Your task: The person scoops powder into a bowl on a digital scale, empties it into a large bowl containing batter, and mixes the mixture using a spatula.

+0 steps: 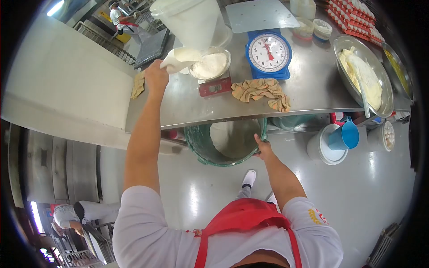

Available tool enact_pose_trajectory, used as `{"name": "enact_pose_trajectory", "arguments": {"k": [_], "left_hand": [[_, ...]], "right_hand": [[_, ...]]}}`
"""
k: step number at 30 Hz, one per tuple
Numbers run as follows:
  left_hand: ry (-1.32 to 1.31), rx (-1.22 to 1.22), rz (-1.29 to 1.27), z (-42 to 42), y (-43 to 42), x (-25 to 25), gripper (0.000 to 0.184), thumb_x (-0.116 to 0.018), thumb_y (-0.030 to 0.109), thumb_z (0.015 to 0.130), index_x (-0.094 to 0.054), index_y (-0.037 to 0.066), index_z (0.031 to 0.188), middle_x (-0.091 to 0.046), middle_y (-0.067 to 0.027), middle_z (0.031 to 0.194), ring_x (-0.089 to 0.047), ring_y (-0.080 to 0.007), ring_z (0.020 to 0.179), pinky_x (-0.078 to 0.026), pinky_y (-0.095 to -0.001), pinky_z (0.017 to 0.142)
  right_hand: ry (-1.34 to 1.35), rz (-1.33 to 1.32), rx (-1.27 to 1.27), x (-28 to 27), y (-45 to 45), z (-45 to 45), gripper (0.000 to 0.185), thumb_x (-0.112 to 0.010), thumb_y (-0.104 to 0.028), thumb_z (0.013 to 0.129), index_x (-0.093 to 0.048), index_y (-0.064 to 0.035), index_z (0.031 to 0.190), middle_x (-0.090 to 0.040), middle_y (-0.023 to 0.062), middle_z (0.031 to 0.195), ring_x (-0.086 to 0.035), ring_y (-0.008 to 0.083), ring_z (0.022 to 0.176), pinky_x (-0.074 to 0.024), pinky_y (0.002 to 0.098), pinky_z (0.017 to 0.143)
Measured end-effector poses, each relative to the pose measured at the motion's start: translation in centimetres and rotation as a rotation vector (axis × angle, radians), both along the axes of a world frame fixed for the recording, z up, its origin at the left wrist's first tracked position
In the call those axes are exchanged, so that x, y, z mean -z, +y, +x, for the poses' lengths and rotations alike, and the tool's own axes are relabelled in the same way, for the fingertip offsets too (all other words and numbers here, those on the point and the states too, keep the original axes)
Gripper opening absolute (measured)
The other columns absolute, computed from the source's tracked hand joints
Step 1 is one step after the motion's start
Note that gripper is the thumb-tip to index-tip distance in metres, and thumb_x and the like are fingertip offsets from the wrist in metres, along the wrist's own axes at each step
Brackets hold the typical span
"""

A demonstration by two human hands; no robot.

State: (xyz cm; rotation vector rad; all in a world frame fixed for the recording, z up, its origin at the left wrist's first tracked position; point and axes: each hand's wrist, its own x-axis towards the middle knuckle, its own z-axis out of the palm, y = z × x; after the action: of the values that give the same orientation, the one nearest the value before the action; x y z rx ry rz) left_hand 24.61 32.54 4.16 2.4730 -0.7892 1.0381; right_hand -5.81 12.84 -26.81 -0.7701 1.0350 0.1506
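My left hand (157,79) is closed round the handle of a white scoop (180,60), whose mouth is over the left rim of a bowl of white powder (210,65). That bowl sits on a small red digital scale (215,87); its display is too small to read. My right hand (263,148) grips the right rim of a green bucket (196,154), which is tilted below the table edge with white powder (222,136) inside.
On the steel table (178,106) are a blue dial scale (269,52), a crumpled cloth (261,91), a large white tub (190,24) and a metal bowl of pale mixture (364,76). Egg trays (355,20) stand behind. A blue jug (344,136) rests on a lidded bucket (319,145). Two people work farther off.
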Motion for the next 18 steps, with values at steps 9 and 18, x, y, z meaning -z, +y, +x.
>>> {"name": "enact_pose_trajectory", "arguments": {"k": [9,18], "left_hand": [[0.175,-0.162,-0.1,-0.2,1.0,0.6,0.017,-0.064,0.015,0.07,-0.063,0.004,0.084,-0.063,-0.0175,0.078,-0.06,-0.0345,0.076,-0.045,-0.0416,0.068],[0.25,-0.218,-0.182,1.1,2.8,2.6,0.029,-0.066,0.02,0.071,-0.063,0.001,0.092,-0.063,-0.0174,0.086,-0.06,-0.0322,0.081,-0.045,-0.038,0.073]], "right_hand": [[-0.045,0.025,-0.04,-1.2,-0.1,-0.2,0.074,-0.07,-0.043,0.072,-0.036,-0.0026,0.124,-0.05,0.0175,0.115,-0.054,0.0365,0.098,-0.0508,0.0557,0.071],[-0.097,0.042,0.014,0.5,0.0,-0.1,0.077,-0.071,-0.043,0.07,-0.037,0.0005,0.123,-0.048,0.0195,0.116,-0.054,0.0376,0.099,-0.0496,0.0574,0.073]]}}
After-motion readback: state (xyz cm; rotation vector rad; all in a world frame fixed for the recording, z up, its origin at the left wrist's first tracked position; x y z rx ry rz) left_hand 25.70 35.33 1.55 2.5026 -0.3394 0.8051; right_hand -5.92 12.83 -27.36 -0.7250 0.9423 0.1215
